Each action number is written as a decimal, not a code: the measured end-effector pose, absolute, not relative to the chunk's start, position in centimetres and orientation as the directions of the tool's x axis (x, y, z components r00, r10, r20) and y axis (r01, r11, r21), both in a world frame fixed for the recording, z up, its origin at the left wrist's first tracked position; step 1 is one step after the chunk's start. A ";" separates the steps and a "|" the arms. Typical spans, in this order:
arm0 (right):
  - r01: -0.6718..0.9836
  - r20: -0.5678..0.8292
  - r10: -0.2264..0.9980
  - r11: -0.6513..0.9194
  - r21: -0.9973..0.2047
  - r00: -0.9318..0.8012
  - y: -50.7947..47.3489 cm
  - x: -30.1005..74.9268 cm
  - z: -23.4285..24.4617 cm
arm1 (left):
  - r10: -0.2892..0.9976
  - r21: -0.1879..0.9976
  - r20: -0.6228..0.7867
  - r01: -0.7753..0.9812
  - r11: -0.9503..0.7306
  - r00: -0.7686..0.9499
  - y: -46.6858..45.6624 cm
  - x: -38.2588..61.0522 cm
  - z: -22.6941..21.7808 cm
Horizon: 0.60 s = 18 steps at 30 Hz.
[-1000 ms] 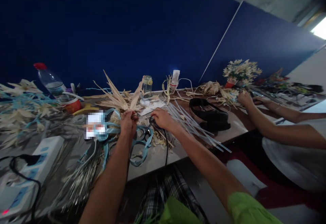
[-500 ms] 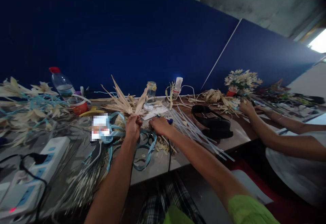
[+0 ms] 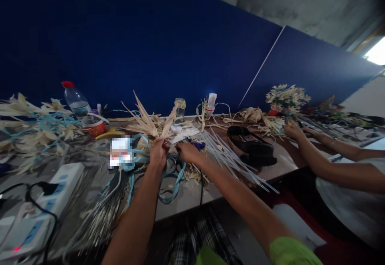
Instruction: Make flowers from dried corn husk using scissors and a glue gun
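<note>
My left hand [image 3: 158, 153] is closed round the base of a bunch of dried pale leaves [image 3: 147, 122] that fan up and away from it. My right hand [image 3: 189, 152] is closed on a dark tool with a blue tip [image 3: 197, 145], whose black cord hangs over the table's front edge; it lies close beside the left hand. Light blue ribbon [image 3: 168, 178] loops on the table under both hands. A fan of thin white sticks [image 3: 228, 156] lies just right of my right hand.
A white power strip [image 3: 45, 204] and metal wires lie at the left. A red-capped bottle [image 3: 75, 98], red cup, glass jar [image 3: 179, 108] and black bag [image 3: 252, 146] stand farther back. Another person's arms [image 3: 319, 152] work at the right, near a flower bunch [image 3: 285, 94].
My right hand has drawn a little closer to the left hand, and the tool's blue tip now shows. The view has tilted slightly upward.
</note>
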State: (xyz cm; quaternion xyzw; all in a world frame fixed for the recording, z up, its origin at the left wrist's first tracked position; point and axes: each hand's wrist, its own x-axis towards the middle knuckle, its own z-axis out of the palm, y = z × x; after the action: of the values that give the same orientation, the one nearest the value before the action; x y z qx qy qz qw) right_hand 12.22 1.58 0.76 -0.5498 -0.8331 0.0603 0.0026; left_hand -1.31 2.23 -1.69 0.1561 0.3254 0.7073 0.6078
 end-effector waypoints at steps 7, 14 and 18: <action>0.901 -0.023 0.909 0.409 -0.147 -0.416 2.1 12.6 0.6 | 0.956 0.659 -0.200 -0.752 -0.030 -0.214 2.2 -1.3 -1.5; 0.835 0.088 0.831 0.543 0.095 -0.550 1.6 12.9 0.5 | 0.951 0.657 -0.206 -0.753 -0.039 -0.229 2.2 -1.2 -1.4; 0.799 0.204 0.773 0.575 0.175 -0.601 1.7 13.9 1.7 | 0.951 0.653 -0.202 -0.756 -0.049 -0.236 2.3 -1.2 -1.5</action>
State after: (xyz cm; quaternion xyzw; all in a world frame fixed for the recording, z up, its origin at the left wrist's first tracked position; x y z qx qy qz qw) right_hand 13.95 1.68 1.66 -0.4435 -0.8859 -0.1253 0.0525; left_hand -1.23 2.32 -1.49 0.1439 0.3381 0.7097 0.6011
